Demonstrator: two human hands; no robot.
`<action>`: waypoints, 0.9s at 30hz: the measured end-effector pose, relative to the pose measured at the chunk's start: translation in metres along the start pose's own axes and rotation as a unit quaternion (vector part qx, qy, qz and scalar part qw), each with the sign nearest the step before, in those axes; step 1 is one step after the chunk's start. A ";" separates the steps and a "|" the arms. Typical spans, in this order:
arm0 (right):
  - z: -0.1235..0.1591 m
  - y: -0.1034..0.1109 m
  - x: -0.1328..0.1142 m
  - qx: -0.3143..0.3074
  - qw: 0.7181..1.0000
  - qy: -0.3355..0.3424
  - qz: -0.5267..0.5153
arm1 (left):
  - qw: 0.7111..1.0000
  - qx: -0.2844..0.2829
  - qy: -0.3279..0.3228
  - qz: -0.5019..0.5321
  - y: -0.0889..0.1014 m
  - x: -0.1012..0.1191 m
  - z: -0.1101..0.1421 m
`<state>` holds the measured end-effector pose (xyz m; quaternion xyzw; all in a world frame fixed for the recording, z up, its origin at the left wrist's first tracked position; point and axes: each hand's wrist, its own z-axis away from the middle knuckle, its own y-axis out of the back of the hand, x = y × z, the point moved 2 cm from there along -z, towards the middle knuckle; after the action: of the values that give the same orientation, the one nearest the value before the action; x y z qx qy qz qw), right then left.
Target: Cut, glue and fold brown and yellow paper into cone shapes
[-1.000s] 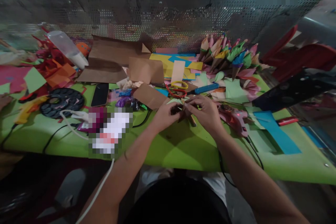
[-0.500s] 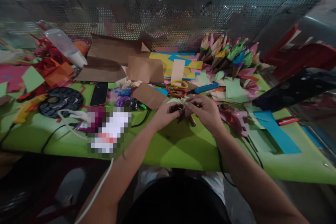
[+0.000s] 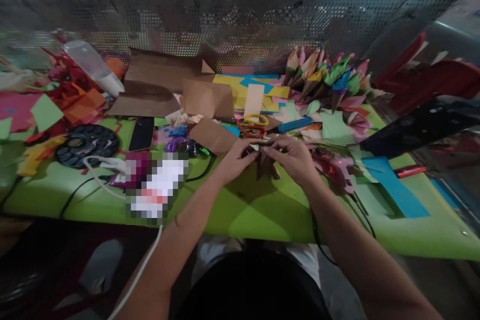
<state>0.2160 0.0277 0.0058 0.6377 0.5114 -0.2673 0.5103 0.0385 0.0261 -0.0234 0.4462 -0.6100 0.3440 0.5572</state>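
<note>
A small piece of brown paper (image 3: pixel 264 166) is between my two hands over the green table, its pointed lower end hanging down. My left hand (image 3: pixel 240 157) is closed, thumb and fingers pinching the paper's left side. On the other side my right hand (image 3: pixel 290 156) pinches the same paper with curled fingers. The fingertips partly hide it. A thin stick-like thing (image 3: pixel 276 174) lies just below my right hand. Behind the hands are red-handled scissors (image 3: pixel 252 132) and a blue cutter (image 3: pixel 294 125).
A pink glue gun (image 3: pixel 339 170) with a black cord lies at right. Small paper cones with coloured tops (image 3: pixel 333 77) stand at the back. Brown sheets (image 3: pixel 161 80), a black phone (image 3: pixel 141 134), a black round palette (image 3: pixel 87 145) and a yellow glue gun (image 3: pixel 39 155) spread leftward.
The brown paper has turned, its point now hanging more steeply between the hands. My left hand's fingers have shifted slightly; my right hand stays almost in place.
</note>
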 end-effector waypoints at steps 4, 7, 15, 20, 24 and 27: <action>-0.001 -0.001 0.002 -0.020 1.000 -0.004 -0.002 | 1.000 -0.001 -0.003 -0.024 0.001 0.002 0.000; -0.001 -0.001 0.000 -0.039 0.999 -0.004 0.012 | 1.000 -0.012 0.006 -0.018 0.001 0.004 0.001; -0.002 0.001 -0.010 -0.036 0.997 0.027 0.065 | 0.998 -0.042 0.050 0.026 0.000 0.007 0.000; 0.000 0.029 -0.026 0.070 0.996 -0.013 0.050 | 0.996 -0.006 0.061 0.061 0.001 0.009 0.000; 0.019 0.076 -0.043 0.047 0.988 -0.026 0.143 | 0.996 0.026 0.057 0.066 0.004 0.013 0.000; 0.046 0.112 -0.034 0.023 0.964 -0.071 0.255 | 0.995 0.050 0.058 0.068 0.007 0.015 -0.001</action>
<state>0.3161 -0.0230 0.0620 0.7379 0.2881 -0.1842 0.5819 0.0331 0.0275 -0.0082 0.4104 -0.5874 0.4366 0.5440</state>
